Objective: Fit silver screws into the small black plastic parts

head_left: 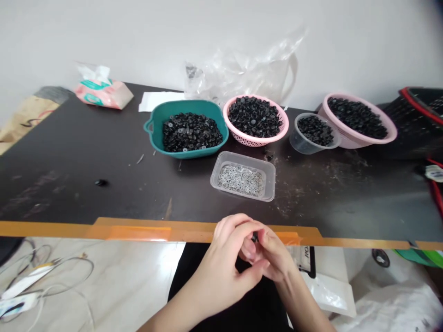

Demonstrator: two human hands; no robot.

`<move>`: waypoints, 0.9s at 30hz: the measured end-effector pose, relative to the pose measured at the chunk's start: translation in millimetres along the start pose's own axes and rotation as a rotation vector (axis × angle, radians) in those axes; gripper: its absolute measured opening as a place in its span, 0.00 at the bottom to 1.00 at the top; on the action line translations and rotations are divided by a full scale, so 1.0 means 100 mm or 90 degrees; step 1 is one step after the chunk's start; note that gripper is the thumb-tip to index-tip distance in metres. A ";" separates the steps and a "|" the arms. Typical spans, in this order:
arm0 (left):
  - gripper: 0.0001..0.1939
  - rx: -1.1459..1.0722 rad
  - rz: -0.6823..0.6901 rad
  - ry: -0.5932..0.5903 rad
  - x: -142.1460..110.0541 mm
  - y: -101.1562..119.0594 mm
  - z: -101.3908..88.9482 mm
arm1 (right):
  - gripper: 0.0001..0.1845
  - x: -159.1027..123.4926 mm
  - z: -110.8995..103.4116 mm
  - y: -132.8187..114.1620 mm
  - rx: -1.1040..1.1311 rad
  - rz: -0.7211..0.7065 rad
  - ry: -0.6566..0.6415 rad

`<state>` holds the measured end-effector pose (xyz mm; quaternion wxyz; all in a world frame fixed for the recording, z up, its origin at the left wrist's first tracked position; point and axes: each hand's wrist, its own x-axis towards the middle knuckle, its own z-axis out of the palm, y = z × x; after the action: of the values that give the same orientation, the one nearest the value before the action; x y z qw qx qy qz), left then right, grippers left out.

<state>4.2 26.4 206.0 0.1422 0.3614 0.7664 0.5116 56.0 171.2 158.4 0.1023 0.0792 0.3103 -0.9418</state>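
While I watch from my remote station, my left hand (221,272) and right hand (273,260) curl close together at the orange-edged table's lip, their fingertips pinching a small black piece (255,237). Beyond them on the dark, scuffed table (86,152), a smooth teal plastic basin (183,154) holds a heap of flat black rings (192,132). Beside it sit a latticed pink basket (256,140) and a clear plastic cup (301,143), both filled with black pieces. A clear rectangular tub (242,157) of thin silver wire hooks (240,180) stands nearer my hands, and one loose black piece (101,182) lies alone at left.
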 end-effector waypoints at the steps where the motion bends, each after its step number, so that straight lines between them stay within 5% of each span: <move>1: 0.28 -0.037 -0.012 -0.018 -0.03 -0.02 0.00 | 0.20 -0.01 0.00 0.04 0.039 0.011 -0.003; 10: 0.25 -0.192 -0.038 -0.007 -0.13 -0.15 0.05 | 0.12 -0.03 -0.02 0.15 0.119 0.021 -0.066; 18: 0.21 -0.169 -0.031 0.006 -0.14 -0.21 0.01 | 0.17 -0.02 0.05 0.10 0.111 0.078 -0.005; 23: 0.23 -0.047 -0.039 0.038 -0.17 -0.22 -0.01 | 0.16 -0.07 0.09 0.03 -0.069 0.003 0.011; 27: 0.26 -0.171 -0.109 0.031 -0.22 -0.21 0.03 | 0.15 -0.18 0.11 0.01 -0.291 -0.087 0.004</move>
<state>12.8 8.6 182.9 0.2138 0.2600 0.7224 0.6040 72.9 166.0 170.2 0.0529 0.0356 0.5207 -0.8514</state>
